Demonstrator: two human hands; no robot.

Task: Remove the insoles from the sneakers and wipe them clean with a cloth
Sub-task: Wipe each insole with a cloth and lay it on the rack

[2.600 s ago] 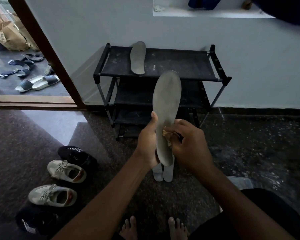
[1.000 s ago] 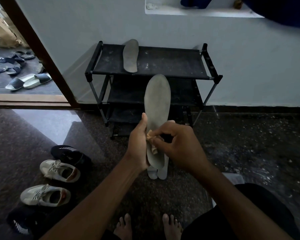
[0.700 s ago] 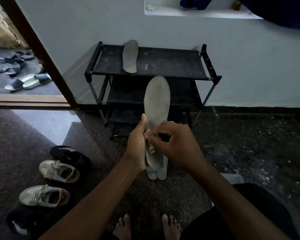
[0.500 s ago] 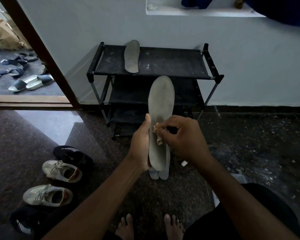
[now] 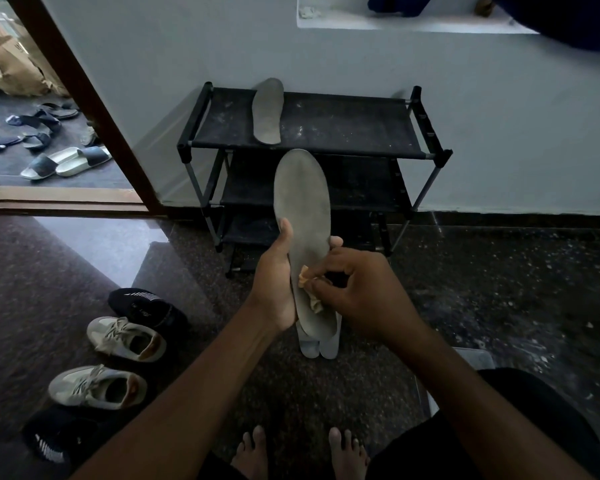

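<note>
My left hand grips a long grey insole by its lower half and holds it upright in front of me. My right hand pinches a small tan cloth against the insole's lower face. A second grey insole lies flat on the top shelf of the black shoe rack. Two pale insoles lie side by side on the floor under my hands. Two beige sneakers stand on the floor at the left.
Black shoes lie beside the sneakers. An open doorway at the left shows sandals outside and a wooden threshold. A pale wall is behind the rack. My bare feet stand on dark speckled floor.
My right hand has rubbed the cloth up and down the lower part of the insole, now lower than half a second ago. My left hand keeps its grip.
</note>
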